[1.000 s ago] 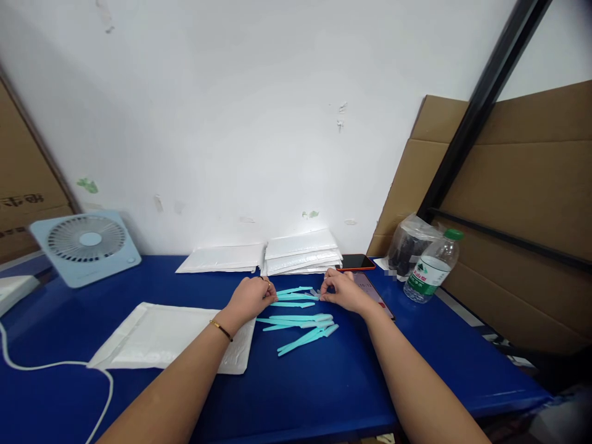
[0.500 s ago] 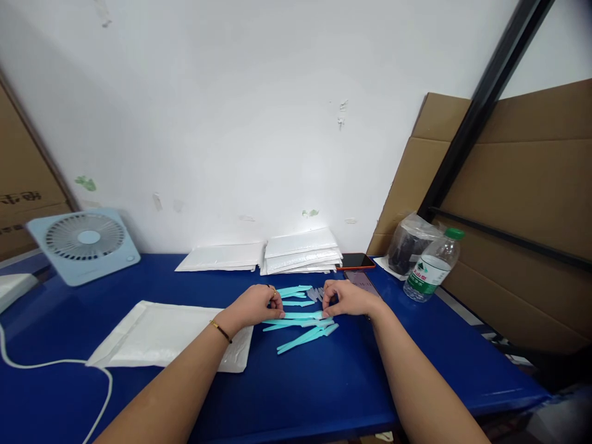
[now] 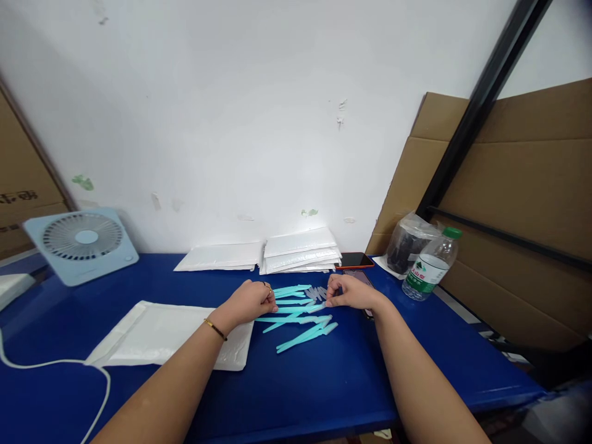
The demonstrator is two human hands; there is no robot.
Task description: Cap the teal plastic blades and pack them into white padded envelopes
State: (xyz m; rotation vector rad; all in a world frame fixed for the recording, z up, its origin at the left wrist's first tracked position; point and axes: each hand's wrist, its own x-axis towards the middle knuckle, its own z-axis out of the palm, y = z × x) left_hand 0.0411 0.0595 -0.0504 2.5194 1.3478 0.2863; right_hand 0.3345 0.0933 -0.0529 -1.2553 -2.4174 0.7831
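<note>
Several slim turquoise plastic tools (image 3: pixel 300 320) lie in a loose row on the blue table (image 3: pixel 324 382). My left hand (image 3: pixel 247 303) pinches the left end of one turquoise tool (image 3: pixel 298 308), fingers curled. My right hand (image 3: pixel 351 292) pinches the right end of the same tool, fingers closed. Some of the tools carry pale translucent caps (image 3: pixel 317 292). A white padded envelope (image 3: pixel 161 336) lies flat just left of my left wrist.
Stacks of white padded envelopes (image 3: pixel 296 253) rest against the wall. A small blue fan (image 3: pixel 81 243) stands at the left with a white cable (image 3: pixel 55 364). Two phones (image 3: pixel 355 261), a water bottle (image 3: pixel 428 265) and a bagged dark object (image 3: pixel 407 243) sit at the right beside cardboard sheets.
Both hands drew nearer to me and then moved back a little, now holding one turquoise tool by its two ends. The row of tools is slightly rearranged.
</note>
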